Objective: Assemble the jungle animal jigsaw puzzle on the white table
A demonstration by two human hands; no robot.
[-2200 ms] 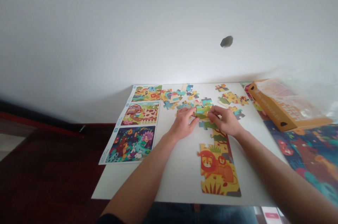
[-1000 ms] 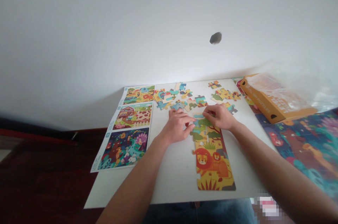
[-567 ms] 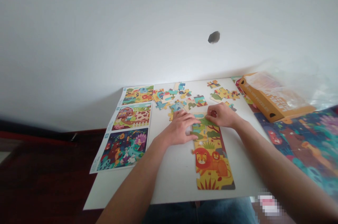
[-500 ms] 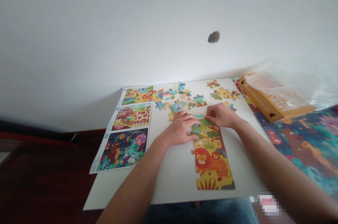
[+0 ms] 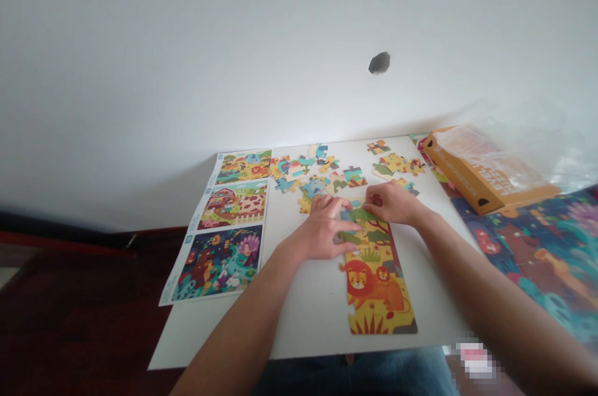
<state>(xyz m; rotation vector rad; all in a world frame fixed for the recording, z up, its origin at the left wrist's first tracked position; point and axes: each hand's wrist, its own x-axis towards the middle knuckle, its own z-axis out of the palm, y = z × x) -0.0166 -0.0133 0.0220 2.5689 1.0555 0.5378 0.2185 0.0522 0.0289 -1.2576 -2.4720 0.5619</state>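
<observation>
A joined strip of jigsaw pieces with two lions (image 5: 377,287) lies on the white table (image 5: 308,315) in front of me. My left hand (image 5: 324,231) presses flat on the strip's upper left part, fingers spread over green and blue pieces (image 5: 369,228). My right hand (image 5: 392,203) rests on the strip's top right corner, fingers curled down on it. Loose pieces (image 5: 322,175) lie scattered just beyond both hands.
Three picture sheets (image 5: 228,221) lie in a column at the table's left side. More loose pieces (image 5: 397,164) sit at the back right. An orange box (image 5: 486,175) with clear plastic over it stands at the right, above a dark finished puzzle (image 5: 537,253).
Both hands brought a small joined section down from the loose pile onto the top of the lion strip. My left hand has since slid right, onto the strip.
</observation>
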